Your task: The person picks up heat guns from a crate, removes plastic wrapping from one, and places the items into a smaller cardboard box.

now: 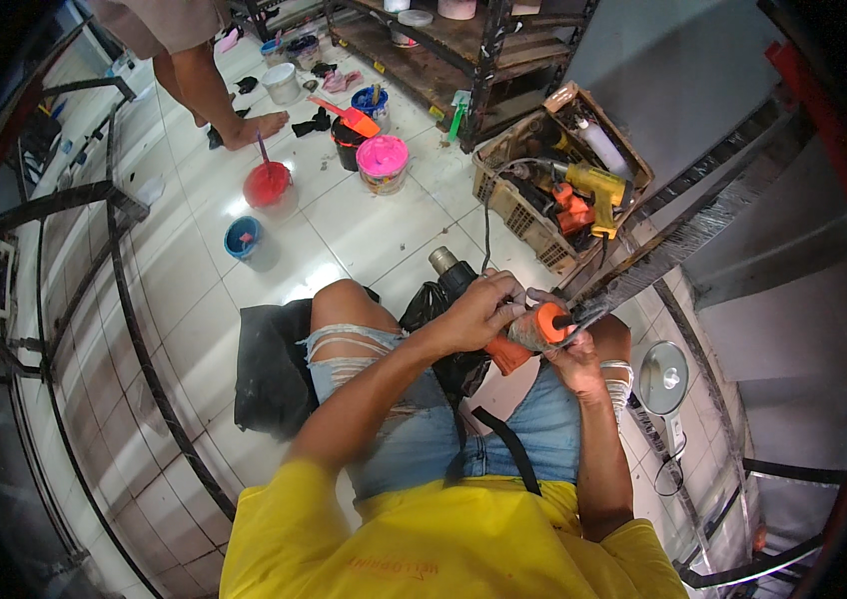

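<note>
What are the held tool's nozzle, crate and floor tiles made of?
Nozzle: likely bare metal, dull silvery sheen.
Crate: probably moulded plastic, matte and grimy; slotted walls suggest it.
Floor tiles: glossy, probably glazed ceramic, given bright reflections; could be polished stone.

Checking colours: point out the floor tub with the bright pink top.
The tub between the black bucket and the tool crate; only its top is bright pink.
</note>
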A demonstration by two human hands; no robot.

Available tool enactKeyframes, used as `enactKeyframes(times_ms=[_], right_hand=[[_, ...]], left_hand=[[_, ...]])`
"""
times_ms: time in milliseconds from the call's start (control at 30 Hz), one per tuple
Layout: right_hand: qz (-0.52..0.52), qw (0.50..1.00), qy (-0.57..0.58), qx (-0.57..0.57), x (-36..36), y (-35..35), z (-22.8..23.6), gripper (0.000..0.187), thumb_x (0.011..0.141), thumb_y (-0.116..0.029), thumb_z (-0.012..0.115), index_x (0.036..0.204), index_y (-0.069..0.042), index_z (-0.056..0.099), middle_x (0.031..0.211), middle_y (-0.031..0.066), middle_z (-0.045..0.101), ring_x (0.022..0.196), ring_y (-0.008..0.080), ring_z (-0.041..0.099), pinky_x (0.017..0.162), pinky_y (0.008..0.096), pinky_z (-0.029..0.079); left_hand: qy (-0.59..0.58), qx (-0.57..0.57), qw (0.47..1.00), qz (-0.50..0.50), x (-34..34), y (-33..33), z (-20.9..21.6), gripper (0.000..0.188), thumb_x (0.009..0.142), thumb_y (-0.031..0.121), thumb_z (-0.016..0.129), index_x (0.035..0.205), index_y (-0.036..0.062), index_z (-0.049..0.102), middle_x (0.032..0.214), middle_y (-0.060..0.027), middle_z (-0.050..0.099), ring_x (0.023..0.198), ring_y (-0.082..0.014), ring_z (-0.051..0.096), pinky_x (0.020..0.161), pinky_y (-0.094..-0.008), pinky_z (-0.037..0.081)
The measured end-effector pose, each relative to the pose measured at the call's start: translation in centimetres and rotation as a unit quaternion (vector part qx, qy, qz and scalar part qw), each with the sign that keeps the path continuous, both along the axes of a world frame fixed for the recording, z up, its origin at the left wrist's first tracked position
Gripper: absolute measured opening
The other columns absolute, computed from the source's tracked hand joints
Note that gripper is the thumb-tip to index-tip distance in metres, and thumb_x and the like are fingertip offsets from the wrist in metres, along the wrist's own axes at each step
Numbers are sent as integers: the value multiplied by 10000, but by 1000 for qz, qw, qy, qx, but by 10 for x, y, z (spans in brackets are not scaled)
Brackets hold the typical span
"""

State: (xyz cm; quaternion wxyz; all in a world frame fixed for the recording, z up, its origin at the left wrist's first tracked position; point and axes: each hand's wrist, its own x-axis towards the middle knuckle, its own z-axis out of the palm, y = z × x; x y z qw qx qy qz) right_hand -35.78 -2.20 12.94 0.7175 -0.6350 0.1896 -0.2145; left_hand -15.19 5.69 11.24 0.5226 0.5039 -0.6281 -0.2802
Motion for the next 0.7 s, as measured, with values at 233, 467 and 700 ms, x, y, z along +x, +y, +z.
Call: enactKeyframes(times_ms=[233,467,700], right_hand=[[-13,1000,8,-20,-8,-5,-20,409,848,-11,673,1238,-42,555,1195,8,576,1090,131,531,958,308,439],[-32,999,-6,-18,-7,-6,-23,370,864,-8,657,1220,-47,562,1168,3,586,1072,123,537,958,306,436],[-78,997,-3,8,-6,-7,-30,374,860,6,644,1218,-48,552,1189,14,564,1085,119,529,967,288,421]], left_hand=[[-29,-23,999,37,-6,0,-3,106,900,124,526,881,29,482,867,-107,491,849,-267,453,819,-373,362],[69,23,997,18,-1,7,13,155,879,109,572,988,0,566,969,-145,574,951,-314,532,863,-399,410],[-85,-76,993,35,3,7,15,198,881,111,587,1022,-24,621,1026,-153,639,968,-315,585,869,-399,439]])
